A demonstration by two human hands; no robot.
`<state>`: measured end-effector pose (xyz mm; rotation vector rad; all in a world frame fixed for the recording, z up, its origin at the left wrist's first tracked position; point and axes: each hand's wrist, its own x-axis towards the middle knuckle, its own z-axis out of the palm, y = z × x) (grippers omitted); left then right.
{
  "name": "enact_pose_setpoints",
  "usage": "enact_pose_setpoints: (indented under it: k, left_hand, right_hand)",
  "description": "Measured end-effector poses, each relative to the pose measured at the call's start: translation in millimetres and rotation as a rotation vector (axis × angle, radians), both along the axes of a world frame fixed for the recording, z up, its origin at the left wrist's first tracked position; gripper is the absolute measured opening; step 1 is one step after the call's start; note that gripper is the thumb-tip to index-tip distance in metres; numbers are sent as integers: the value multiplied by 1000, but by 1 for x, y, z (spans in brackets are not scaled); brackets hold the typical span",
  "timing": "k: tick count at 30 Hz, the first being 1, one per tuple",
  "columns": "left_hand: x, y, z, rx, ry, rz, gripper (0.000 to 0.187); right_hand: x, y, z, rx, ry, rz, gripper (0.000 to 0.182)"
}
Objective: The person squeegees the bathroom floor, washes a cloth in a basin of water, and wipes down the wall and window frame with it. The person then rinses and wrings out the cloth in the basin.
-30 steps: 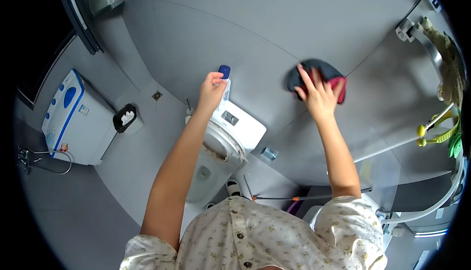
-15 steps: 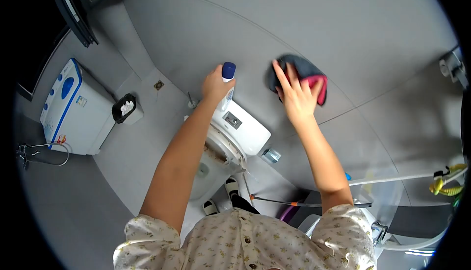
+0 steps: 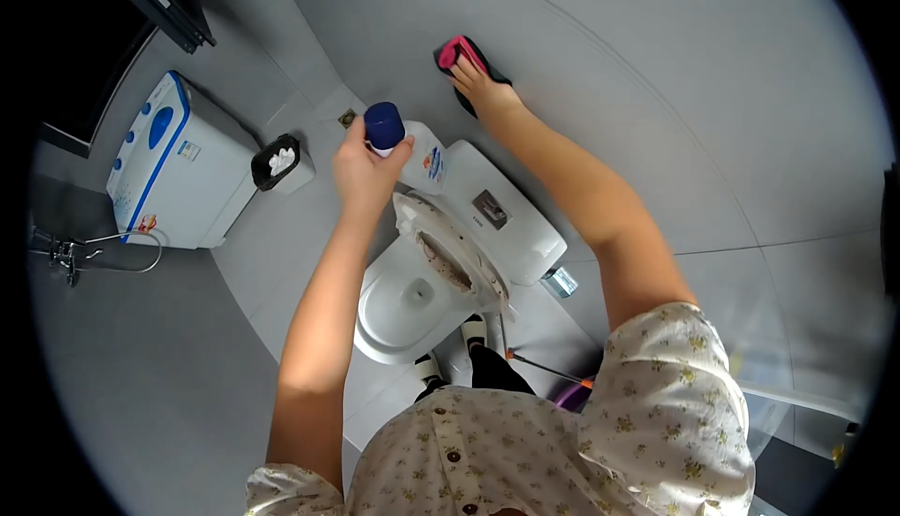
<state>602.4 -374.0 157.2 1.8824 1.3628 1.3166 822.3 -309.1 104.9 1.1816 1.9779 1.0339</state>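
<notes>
A white bottle (image 3: 424, 160) with a dark blue cap is gripped near its neck by my left hand (image 3: 368, 164), above the left end of the toilet tank (image 3: 525, 244). My right hand (image 3: 483, 85) presses a dark grey and pink cloth (image 3: 461, 50) against the grey wall (image 3: 581, 94), up and to the right of the bottle. Fingers of that hand lie bent over the cloth, some partly hidden in its folds. Below the tank, the toilet bowl (image 3: 398, 310) has its lid raised.
At the left stand a white and blue washing machine (image 3: 178, 174) and a black-lined bin (image 3: 286, 169). A shower fitting (image 3: 70, 254) is on the left wall. A clear container (image 3: 560, 282) sits by the tank, with a stick (image 3: 544, 366) and purple basin (image 3: 572, 396) below.
My right hand and the cloth have moved left and up along the wall. My left hand has shifted left with the bottle, and more of its label shows. The view has shifted too.
</notes>
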Motion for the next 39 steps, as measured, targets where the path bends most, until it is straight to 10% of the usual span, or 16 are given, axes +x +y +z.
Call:
enact_pose_setpoints:
  k: [11,16,19,26,34,39]
  left_hand:
    - [-9,-3,-7,-32,-10,-46,32]
    - [4,0,1,-61,44,-98,30]
    - [12,1,1,-32,-10,-135,31]
    - [0,-9,10,-32,-11,-118,30]
    - [-23,-20,27,-99,10,36,31]
    - [-24,-21,29,-131,-5,76,31]
  right_hand:
    - [97,-256,-103,-595,-373,14,65]
    - [132,-338,-138,-545,-116,-136,53]
    - [130,-318,-161,-536,329,-265,50]
    - [72,-194,-161,-402,238,-120,47]
    - [-13,-62,-139,-443,1273,-204,60]
    - [-71,-39,-149,-771,1096,-415,55]
